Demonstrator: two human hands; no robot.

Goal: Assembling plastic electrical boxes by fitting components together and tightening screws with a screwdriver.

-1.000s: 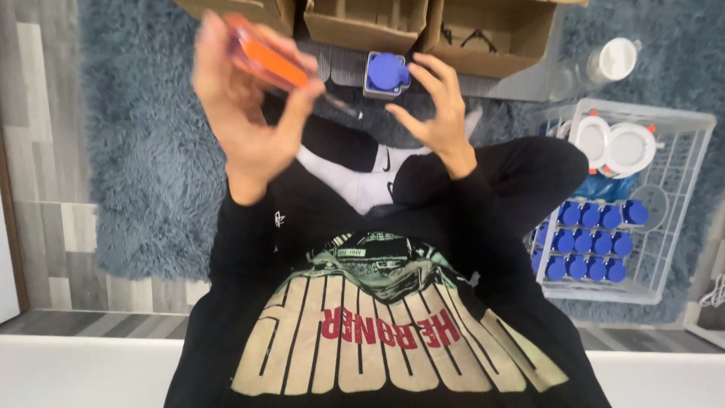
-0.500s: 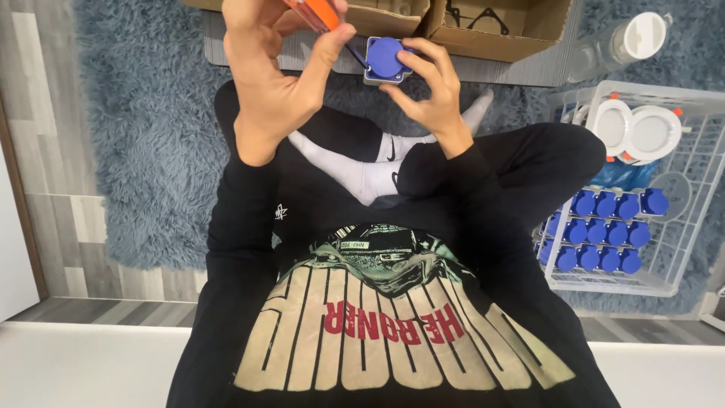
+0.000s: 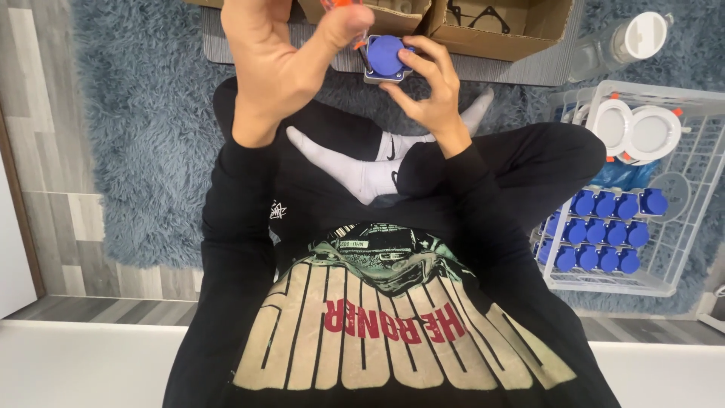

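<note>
**Screwdriver meeting a blue socket over the lap**

The left hand [image 3: 283, 64] is gripping an orange-handled screwdriver [image 3: 343, 6], fingers curled tight around it. The right hand [image 3: 427, 87] is pinching a blue socket [image 3: 387, 57] above the crossed legs, near cardboard boxes [image 3: 498, 23]. A white wire basket [image 3: 680, 227] is holding more blue sockets [image 3: 604, 230].

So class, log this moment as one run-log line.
left hand: holds orange tool | right hand: holds blue socket | tool tip at socket | basket of blue sockets to the right
</note>
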